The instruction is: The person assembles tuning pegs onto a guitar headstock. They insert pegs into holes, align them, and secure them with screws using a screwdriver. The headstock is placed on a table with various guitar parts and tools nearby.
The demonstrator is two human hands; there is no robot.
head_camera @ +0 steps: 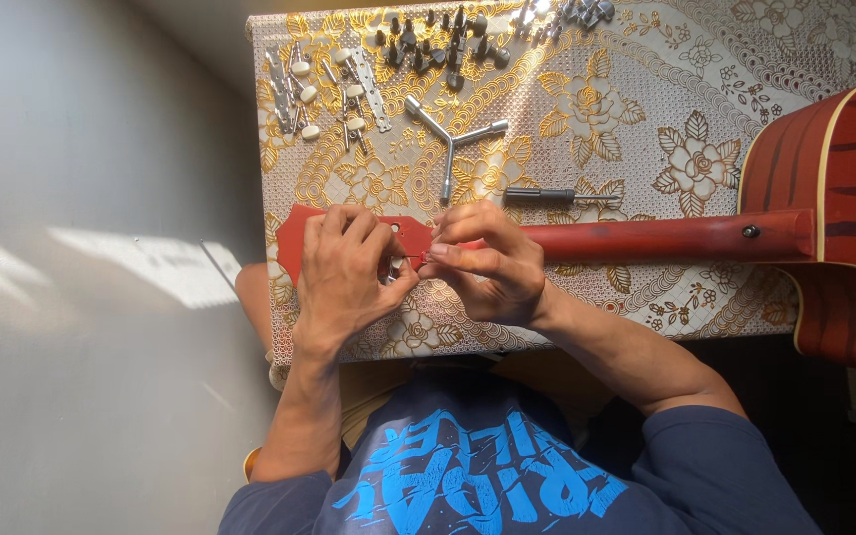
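Both hands' grip pinches small part, perhaps tuner, at guitar headstock (294,238); Y-shaped wrench (451,139), screwdriver (557,196) near.

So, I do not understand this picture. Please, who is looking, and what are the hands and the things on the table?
The camera sits on a person's head and looks down at their own bare hands. The left hand and right hand both grip the head end of a red guitar, which lies back-up across a table with a gold flowered cloth. A small metal part sits between the fingers. Beyond lie a three-armed wrench, a small screwdriver and rows of tuning pegs.
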